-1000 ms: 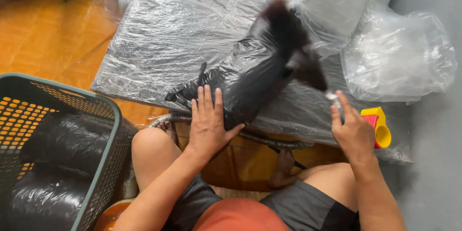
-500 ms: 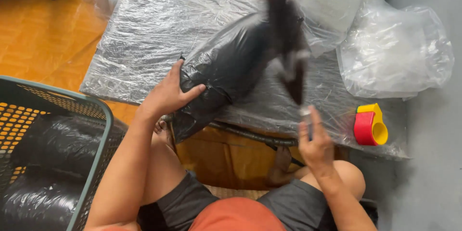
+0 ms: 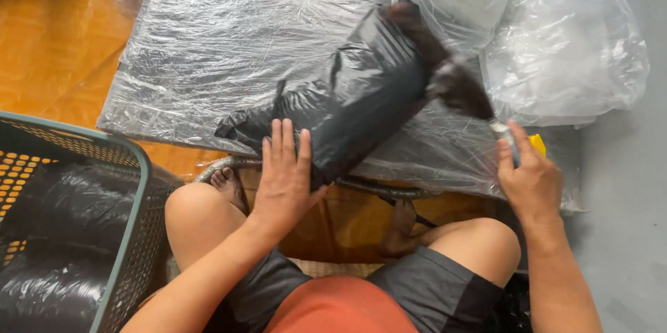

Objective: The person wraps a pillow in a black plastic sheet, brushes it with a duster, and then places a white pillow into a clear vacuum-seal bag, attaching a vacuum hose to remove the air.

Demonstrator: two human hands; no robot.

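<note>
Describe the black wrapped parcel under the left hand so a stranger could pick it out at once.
Start at the low table covered in clear plastic sheeting. Near its front edge lies a long black plastic-wrapped parcel, set slantwise, with the left hand pressing flat on its near end. It is the only black bundle on the table; other dark bundles sit inside the green mesh basket.

**Bright, even daylight with glare and motion blur**

Soft, bright light fills the scene; shadows are faint. White glare streaks the crinkled plastic sheet (image 3: 229,48) and clear bags (image 3: 566,48). The upper end of the black bag (image 3: 361,97) is smeared by motion blur. The hands stay reasonably sharp.
</note>
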